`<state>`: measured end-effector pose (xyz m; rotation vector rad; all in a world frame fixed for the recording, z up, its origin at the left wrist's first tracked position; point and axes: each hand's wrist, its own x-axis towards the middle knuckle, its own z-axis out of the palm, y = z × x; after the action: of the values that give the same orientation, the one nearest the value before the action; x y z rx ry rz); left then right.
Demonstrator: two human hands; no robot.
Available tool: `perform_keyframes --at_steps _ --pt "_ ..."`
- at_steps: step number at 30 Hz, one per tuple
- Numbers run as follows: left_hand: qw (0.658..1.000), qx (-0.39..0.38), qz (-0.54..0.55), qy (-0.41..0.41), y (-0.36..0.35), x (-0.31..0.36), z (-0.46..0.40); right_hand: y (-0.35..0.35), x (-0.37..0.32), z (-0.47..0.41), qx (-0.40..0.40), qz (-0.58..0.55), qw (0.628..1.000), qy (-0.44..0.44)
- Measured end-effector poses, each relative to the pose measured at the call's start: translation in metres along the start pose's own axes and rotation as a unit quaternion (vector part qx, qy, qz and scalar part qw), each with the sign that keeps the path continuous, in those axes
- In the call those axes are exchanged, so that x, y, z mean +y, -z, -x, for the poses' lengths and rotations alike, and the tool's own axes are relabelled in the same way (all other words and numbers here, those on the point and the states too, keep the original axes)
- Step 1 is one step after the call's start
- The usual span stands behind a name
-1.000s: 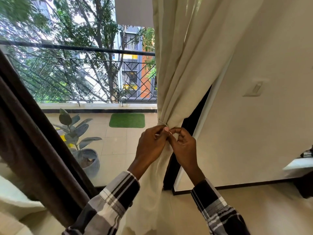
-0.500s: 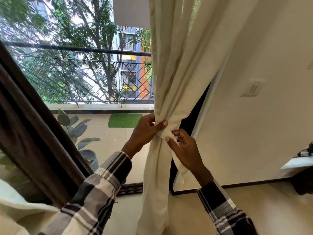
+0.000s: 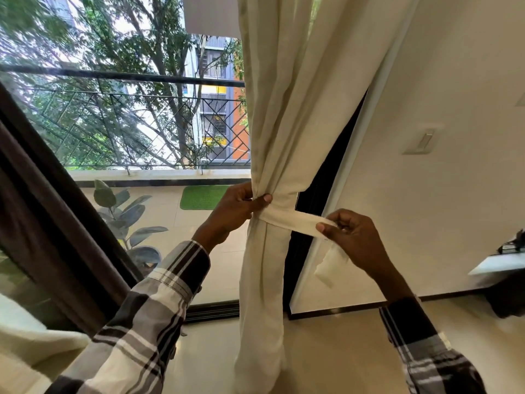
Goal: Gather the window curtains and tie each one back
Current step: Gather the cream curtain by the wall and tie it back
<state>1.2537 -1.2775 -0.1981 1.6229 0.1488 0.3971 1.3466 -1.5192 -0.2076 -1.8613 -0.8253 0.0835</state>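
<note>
A cream curtain (image 3: 287, 109) hangs in the middle of the view, bunched narrow at waist height. A cream fabric tie-back strip (image 3: 295, 221) wraps around the bunch and stretches out to the right. My left hand (image 3: 235, 209) grips the gathered curtain and the strip on its left side, thumb pressed on the fabric. My right hand (image 3: 352, 240) pinches the strip's free end, which hangs down below the fingers. A dark brown curtain (image 3: 42, 211) slants along the left edge, with more cream fabric (image 3: 25, 348) below it.
Behind the glass door is a balcony with a potted plant (image 3: 127, 220), a green mat (image 3: 203, 197) and a metal railing (image 3: 127, 103). A white wall with a switch (image 3: 423, 142) is on the right, and a white shelf (image 3: 500, 264) juts in at the right edge.
My hands were together at the bunched curtain. My right hand has since pulled the tie-back strip out to the right, while my left hand stays holding the gathered fabric.
</note>
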Motion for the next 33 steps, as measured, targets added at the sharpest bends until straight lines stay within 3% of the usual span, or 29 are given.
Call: perform_keyframes --at_steps 6,10,20,22,24,25,27,28,30,33 --pt "0.998 -0.068 0.013 -0.005 0.006 0.002 0.005 -0.002 0.022 -0.023 -0.038 -0.052 0.995 -0.075" --pt "0.992 -0.121 0.025 0.035 0.005 0.004 0.008 -0.019 0.029 -0.044 -0.059 -0.069 0.990 -0.104" --pt "0.972 -0.212 -0.046 0.085 0.001 0.014 0.009 -0.064 0.015 -0.067 -0.192 -0.154 0.956 -0.159" --pt "0.969 -0.219 -0.062 0.096 0.003 0.014 0.008 -0.071 0.024 -0.066 -0.208 -0.124 0.954 -0.174" --pt "0.968 -0.214 -0.084 0.102 0.008 0.014 0.005 -0.075 0.023 -0.055 -0.225 -0.058 0.963 -0.135" --pt "0.969 -0.204 -0.097 0.101 0.011 0.014 0.002 -0.074 0.007 -0.051 -0.228 -0.044 0.965 -0.117" --pt "0.966 -0.197 -0.134 0.103 0.016 0.014 -0.002 -0.080 -0.037 -0.044 -0.194 -0.159 0.955 -0.159" --pt "0.963 -0.201 -0.151 0.101 0.018 0.015 -0.005 -0.087 -0.018 -0.057 -0.193 -0.217 0.941 -0.173" --pt "0.954 -0.212 -0.186 0.099 0.022 0.018 -0.008 -0.094 -0.011 -0.061 -0.212 -0.196 0.945 -0.151" --pt "0.926 -0.232 -0.289 0.077 0.027 0.023 -0.011 -0.095 0.002 -0.063 -0.131 -0.172 0.971 -0.106"
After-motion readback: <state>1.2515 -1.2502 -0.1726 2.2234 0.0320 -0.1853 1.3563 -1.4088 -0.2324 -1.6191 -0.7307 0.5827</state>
